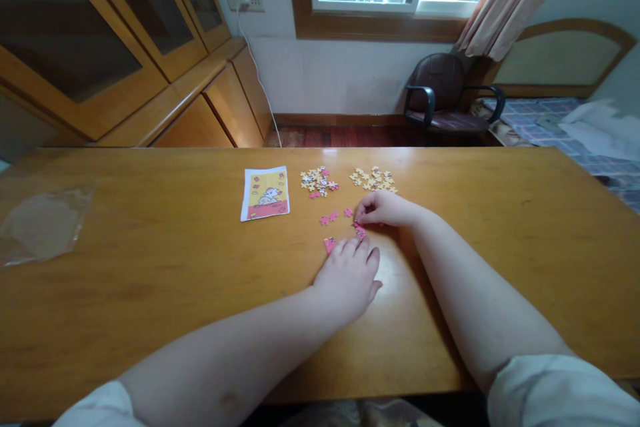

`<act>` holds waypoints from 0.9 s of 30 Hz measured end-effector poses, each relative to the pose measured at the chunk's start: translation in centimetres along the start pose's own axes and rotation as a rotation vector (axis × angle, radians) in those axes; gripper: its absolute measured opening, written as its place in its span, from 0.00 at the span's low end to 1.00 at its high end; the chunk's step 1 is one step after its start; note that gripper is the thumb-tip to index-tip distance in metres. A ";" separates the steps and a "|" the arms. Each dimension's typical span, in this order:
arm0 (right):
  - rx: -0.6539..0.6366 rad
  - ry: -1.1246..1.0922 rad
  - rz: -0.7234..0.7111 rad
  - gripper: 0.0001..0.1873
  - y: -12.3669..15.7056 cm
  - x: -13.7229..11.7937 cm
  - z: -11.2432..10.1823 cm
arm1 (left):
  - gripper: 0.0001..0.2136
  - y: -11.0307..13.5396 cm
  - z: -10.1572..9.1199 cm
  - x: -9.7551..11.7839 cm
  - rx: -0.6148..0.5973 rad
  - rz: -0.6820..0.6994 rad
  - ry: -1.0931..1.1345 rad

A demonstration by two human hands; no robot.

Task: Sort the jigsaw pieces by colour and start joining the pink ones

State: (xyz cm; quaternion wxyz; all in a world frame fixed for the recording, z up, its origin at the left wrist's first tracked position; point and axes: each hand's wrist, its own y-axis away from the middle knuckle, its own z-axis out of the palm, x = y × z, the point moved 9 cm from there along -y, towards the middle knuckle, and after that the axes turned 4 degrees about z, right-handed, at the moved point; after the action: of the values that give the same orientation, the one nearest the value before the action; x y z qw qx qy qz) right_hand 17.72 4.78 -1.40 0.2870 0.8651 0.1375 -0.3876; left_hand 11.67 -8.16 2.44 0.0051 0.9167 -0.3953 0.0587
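Bare forearms (220,373) run out of white sleeves (560,393) across a varnished wooden table (150,280), toward the scattered jigsaw pieces at its middle. The right hand (385,208) is pinched closed, thumb and fingertips grasping a pink jigsaw piece (359,231) at the tabletop, while the left hand (347,283) lies open and palm down, holding nothing, its fingertips just beside a second pink piece (329,245). Pieces like these should weigh next to nothing: thin, stiff pressed card, likely to slide on the polished top and to scuff at the tabs if forced, so a light pinch across the edges looks the safest hold (a flat piece offers little else to catch). Each seems roughly square, with no real long axis, and fingers hide which way the held one points. A few more pink pieces (327,218) lie loose above the hands, near a heap of mixed white and pink pieces (318,181) and a heap of yellow pieces (373,178). Further left are a small picture card (265,193) and a clear plastic bag (45,223).
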 end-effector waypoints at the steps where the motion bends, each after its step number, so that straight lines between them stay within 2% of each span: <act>1: 0.004 0.008 0.000 0.11 0.0 0.0 0.0 | 0.24 0.0 0.0 0.0 -0.001 -0.002 0.002; 12: 0.033 0.091 -0.030 0.08 0.1 -0.7 -0.1 | 0.24 0.1 -0.1 0.0 0.008 0.001 -0.006; 27: 0.031 0.065 -0.046 0.08 -0.1 -0.6 0.0 | 0.24 0.1 -0.2 0.1 0.013 0.004 -0.015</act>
State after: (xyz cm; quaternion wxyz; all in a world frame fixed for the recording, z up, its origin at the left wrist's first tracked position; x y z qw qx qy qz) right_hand 17.29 4.87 -0.95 0.2599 0.8782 0.1603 -0.3681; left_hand 11.67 -8.25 2.59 -0.0038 0.9163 -0.3967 0.0541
